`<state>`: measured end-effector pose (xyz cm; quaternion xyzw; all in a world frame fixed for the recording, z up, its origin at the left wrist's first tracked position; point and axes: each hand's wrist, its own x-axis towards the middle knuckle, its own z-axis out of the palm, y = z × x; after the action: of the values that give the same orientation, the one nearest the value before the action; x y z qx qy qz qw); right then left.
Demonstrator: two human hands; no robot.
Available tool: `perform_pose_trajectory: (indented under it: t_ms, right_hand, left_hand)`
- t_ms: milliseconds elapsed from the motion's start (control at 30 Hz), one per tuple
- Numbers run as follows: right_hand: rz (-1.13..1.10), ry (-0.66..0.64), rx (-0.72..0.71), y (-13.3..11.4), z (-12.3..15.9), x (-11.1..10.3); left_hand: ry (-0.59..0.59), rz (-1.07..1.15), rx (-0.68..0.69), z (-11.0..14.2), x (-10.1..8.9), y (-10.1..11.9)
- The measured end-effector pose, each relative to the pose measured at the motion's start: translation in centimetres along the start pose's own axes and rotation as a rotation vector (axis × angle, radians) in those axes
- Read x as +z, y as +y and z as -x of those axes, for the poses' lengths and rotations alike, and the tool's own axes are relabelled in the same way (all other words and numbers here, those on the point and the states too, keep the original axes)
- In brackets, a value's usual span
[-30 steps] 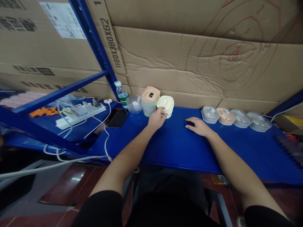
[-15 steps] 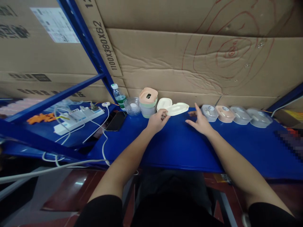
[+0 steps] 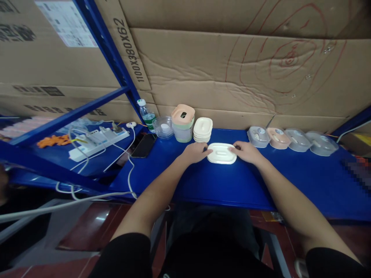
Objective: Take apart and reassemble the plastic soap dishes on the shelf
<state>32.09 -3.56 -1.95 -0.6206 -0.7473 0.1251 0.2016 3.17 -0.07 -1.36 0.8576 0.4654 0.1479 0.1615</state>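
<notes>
Far left on the blue shelving I see orange plastic pieces point(image 3: 54, 141), then a white power strip point(image 3: 98, 143) with plugs in it and cables trailing toward the front edge. Next, a black phone point(image 3: 143, 145) lying flat, with a water bottle point(image 3: 147, 117), white cap on, upright behind it. Right of the bottle: clear round containers point(image 3: 164, 131), stacked, just beside a taller stack of tubs point(image 3: 183, 133) topped by a peach piece with a dark oval opening. Then a stack of cream lids point(image 3: 202, 133), near the tubs. In front of that, left hand point(image 3: 195, 152) has the left end of a single cream lid point(image 3: 222, 154), thumb on top, fingers mostly hidden. Lid is roughly level over the blue tabletop point(image 3: 214, 187), long side across; can't tell if it's touching the surface. Right hand point(image 3: 246, 151) pinches the other end, thumb on top too. Further right, well apart from the cream stack, four lidded boxes in a row along the cardboard backing point(image 3: 197, 69): gray point(image 3: 259, 138), peach point(image 3: 278, 139), gray, gray.
</notes>
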Motion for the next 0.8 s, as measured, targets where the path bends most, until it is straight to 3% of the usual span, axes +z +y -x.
perform_pose_trajectory:
  t_ms: [67,133,200,333,400,467,600,800]
  right_hand:
    - [0.111,-0.08,0.007,0.1,0.0,0.2]
    - [0.133,-0.096,0.013,0.1,0.1,0.2]
    - [0.107,-0.111,0.007,0.0,0.2,0.1]
    - [0.109,-0.141,-0.018,0.0,0.1,0.0]
    - [0.127,-0.149,-0.029,0.0,0.1,0.0]
    - [0.136,-0.153,-0.045,-0.1,0.2,-0.1]
    - [0.063,-0.183,-0.1,-0.8,0.5,-0.2]
    - [-0.102,-0.234,-0.184,-2.1,1.0,0.0]
  left_hand:
    - [-0.057,-0.03,0.011,0.0,0.1,0.0]
    - [0.008,0.005,0.018,0.1,0.0,0.1]
    - [0.224,0.048,0.011,0.1,-0.6,0.0]
    - [0.803,0.069,-0.047,0.1,-2.8,-1.4]
    - [0.946,0.068,-0.083,0.1,-3.8,-2.7]
    - [0.967,0.074,-0.114,0.1,-4.4,-4.1]
    - [0.888,0.145,-0.164,-0.2,-4.5,-6.1]
    - [0.926,0.204,-0.164,-0.5,-4.2,-5.9]
